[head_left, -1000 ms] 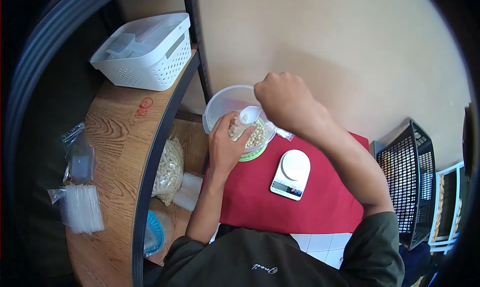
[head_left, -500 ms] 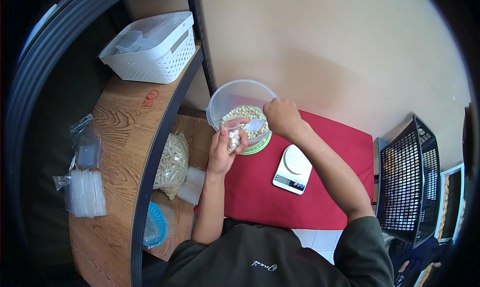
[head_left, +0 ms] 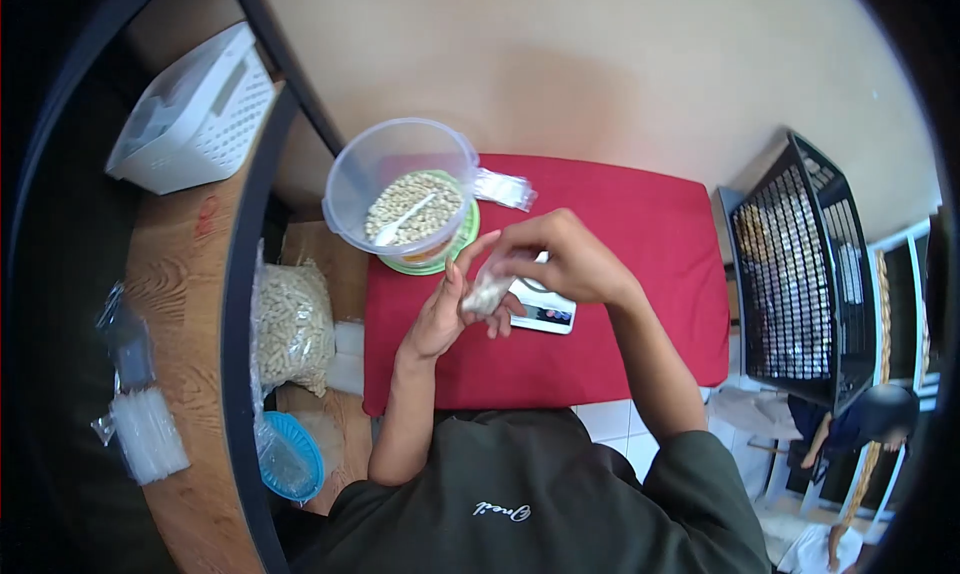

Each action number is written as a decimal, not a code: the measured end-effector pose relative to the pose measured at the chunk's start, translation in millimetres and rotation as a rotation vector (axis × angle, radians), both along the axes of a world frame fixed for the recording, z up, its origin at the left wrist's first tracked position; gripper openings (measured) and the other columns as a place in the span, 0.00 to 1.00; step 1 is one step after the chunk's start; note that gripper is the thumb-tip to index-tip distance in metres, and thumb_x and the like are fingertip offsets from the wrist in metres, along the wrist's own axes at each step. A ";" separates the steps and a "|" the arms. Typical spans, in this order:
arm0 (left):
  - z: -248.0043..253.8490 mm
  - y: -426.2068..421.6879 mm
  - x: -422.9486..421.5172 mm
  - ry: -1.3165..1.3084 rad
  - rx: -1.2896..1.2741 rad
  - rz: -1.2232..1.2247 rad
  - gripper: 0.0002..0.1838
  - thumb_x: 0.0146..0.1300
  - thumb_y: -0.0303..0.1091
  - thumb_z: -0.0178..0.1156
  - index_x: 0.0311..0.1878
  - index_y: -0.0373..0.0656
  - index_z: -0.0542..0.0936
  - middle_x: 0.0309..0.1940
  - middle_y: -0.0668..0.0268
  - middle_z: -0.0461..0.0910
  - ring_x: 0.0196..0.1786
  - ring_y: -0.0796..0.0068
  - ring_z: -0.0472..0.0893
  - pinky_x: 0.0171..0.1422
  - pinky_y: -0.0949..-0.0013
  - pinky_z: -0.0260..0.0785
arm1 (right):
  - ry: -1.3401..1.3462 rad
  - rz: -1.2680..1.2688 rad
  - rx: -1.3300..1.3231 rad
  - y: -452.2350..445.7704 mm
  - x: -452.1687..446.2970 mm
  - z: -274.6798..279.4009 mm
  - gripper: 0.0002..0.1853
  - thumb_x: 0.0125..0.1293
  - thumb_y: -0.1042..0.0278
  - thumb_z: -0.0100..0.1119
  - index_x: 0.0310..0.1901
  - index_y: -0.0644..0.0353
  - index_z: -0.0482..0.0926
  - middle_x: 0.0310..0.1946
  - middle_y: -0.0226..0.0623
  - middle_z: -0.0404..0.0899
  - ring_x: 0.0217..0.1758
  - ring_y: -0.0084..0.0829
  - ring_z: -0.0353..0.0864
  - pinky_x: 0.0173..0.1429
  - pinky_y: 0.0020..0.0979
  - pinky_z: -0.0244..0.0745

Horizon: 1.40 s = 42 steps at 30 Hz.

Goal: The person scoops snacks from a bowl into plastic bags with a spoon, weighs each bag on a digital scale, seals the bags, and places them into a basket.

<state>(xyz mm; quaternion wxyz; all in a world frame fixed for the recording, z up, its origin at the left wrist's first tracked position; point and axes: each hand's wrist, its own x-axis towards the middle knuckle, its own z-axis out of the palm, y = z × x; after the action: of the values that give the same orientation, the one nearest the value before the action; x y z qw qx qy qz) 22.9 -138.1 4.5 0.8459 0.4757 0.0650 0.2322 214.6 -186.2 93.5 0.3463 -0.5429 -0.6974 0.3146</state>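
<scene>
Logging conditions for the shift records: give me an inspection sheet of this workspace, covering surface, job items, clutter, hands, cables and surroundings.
Surface: red cloth covers the table.
Job items: small clear bag with pale contents; spoon lying on pale pieces in the translucent tub; scale, partly hidden.
Clutter: white packet beside the tub.
Hands: left hand holds the bag; right hand at its upper end, grip blurred.
Cables: nothing seen.
Surroundings: wooden shelf at left, black crate at right.
</scene>
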 end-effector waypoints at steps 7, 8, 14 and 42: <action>-68.8 -2.6 -18.4 0.541 0.217 0.127 0.28 0.80 0.51 0.38 0.68 0.39 0.67 0.40 0.63 0.82 0.38 0.81 0.78 0.41 0.78 0.69 | 0.070 -0.666 -0.329 -29.1 66.5 -108.1 0.06 0.62 0.73 0.65 0.37 0.67 0.84 0.28 0.43 0.86 0.33 0.29 0.87 0.39 0.30 0.80; -74.1 -2.0 -22.4 0.543 0.215 0.119 0.28 0.80 0.51 0.38 0.68 0.39 0.67 0.40 0.63 0.82 0.38 0.81 0.78 0.41 0.78 0.69 | 0.091 -0.719 -0.369 -30.3 69.7 -122.0 0.07 0.62 0.72 0.65 0.38 0.66 0.85 0.28 0.43 0.86 0.33 0.30 0.87 0.40 0.31 0.80; -89.6 5.2 -43.5 0.681 0.312 0.135 0.27 0.79 0.52 0.41 0.64 0.37 0.72 0.40 0.63 0.82 0.38 0.81 0.78 0.42 0.77 0.70 | -0.021 -0.840 -0.346 -35.9 74.4 -167.0 0.16 0.62 0.61 0.67 0.46 0.64 0.86 0.33 0.46 0.87 0.42 0.39 0.88 0.48 0.40 0.80; -116.9 7.3 -62.6 0.713 0.266 0.253 0.18 0.79 0.41 0.46 0.57 0.37 0.77 0.38 0.66 0.82 0.37 0.81 0.78 0.40 0.76 0.69 | 0.170 -1.061 -0.346 -93.8 91.8 -179.8 0.17 0.63 0.60 0.67 0.47 0.64 0.85 0.38 0.38 0.85 0.43 0.28 0.83 0.49 0.32 0.77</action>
<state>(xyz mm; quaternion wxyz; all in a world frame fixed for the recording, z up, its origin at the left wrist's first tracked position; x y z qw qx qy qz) -39.7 -130.8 -112.3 0.6660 0.6201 0.3819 0.1614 306.4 -280.0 -86.3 0.4178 -0.8409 -0.2368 0.2497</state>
